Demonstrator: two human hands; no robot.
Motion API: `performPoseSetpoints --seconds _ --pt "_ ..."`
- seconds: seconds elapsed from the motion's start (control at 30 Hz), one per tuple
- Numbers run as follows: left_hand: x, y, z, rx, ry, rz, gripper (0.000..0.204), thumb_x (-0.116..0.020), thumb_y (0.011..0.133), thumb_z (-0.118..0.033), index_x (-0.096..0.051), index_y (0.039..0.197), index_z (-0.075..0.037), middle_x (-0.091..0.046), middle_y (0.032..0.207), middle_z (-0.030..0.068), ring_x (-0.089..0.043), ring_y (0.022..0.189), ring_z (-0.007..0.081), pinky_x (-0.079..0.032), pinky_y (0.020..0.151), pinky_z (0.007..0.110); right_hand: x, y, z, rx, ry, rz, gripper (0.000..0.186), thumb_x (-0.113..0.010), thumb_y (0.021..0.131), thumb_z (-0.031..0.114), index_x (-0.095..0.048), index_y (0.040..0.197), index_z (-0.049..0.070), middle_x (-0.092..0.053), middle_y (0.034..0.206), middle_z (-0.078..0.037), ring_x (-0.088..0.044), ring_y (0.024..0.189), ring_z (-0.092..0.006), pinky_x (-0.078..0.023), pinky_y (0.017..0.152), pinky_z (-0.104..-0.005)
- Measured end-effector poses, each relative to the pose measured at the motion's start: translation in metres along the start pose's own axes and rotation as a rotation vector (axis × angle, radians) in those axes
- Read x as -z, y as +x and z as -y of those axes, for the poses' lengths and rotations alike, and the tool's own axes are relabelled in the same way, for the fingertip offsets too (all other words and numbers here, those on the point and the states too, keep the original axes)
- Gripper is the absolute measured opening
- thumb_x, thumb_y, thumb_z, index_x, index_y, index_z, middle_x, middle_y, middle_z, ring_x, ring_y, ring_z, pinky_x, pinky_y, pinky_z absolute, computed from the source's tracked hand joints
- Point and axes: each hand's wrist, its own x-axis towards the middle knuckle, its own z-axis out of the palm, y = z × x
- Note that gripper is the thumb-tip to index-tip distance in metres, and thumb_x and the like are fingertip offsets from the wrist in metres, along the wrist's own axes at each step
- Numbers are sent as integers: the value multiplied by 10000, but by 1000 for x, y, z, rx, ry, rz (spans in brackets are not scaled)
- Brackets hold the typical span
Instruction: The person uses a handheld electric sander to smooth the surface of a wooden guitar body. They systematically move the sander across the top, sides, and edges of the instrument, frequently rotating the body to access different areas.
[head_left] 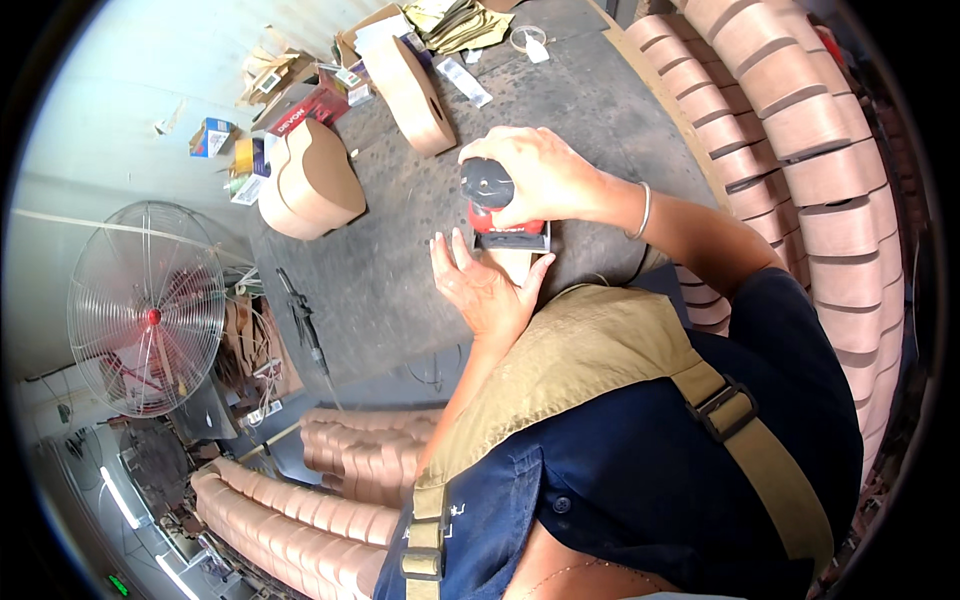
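Observation:
My right hand (540, 175) grips a red and black power sander (487, 180) from above, its thumb wrapped toward the front. Beneath the sander is a pale wooden piece (512, 262), largely hidden by hands and tool. My left hand (478, 282) holds this piece just below, thumb on its right side and fingers spread to the left. Both sit over the grey, speckled workbench (380, 300). Farther up the bench are a curved wooden body (308, 185) at the left and a longer wooden piece with a dark slot (400, 85).
Boxes (310, 100) and papers (440, 20) crowd the back edge. An air gun (305, 320) lies at the bench's left. A large fan (150, 310) stands left. Long rows of stacked curved wooden parts (830, 180) line the right, with more stacks (280, 505) at the lower left.

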Motion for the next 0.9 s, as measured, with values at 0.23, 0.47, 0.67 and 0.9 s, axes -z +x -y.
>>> performPoseSetpoints --seconds 0.23,0.47,0.67,0.9 --pt "2 1 -2 -2 11 -11 1356 -930 754 -703 -241 1661 32 -279 1653 369 -324 1534 561 -332 1214 671 -17 -3 -18 26 -133 -52 727 -922 718 230 -657 1383 103 -683 1193 -136 -725 1062 -362 -598 885 -474" --pt "4 0 2 42 5 26 1326 -901 783 -721 -268 1641 66 -298 1636 385 -325 1532 552 -320 1214 666 -7 7 -21 92 -376 -113 823 -927 696 191 -617 1455 122 -651 1288 -130 -724 1081 -349 -606 878 -464" --pt "4 0 2 95 4 48 1285 -897 803 -699 -303 1617 97 -333 1622 388 -336 1529 558 -306 1222 661 15 27 -55 58 -310 -147 684 -890 757 253 -679 1394 121 -688 1208 -127 -740 1032 -348 -616 854 -465" --pt "7 0 2 142 -35 117 1250 -930 804 -569 -269 1628 98 -389 1580 392 -398 1475 545 -343 1191 648 14 50 -60 -93 -30 287 724 -909 642 347 -748 1312 123 -783 1126 -180 -774 1062 -355 -608 984 -459"
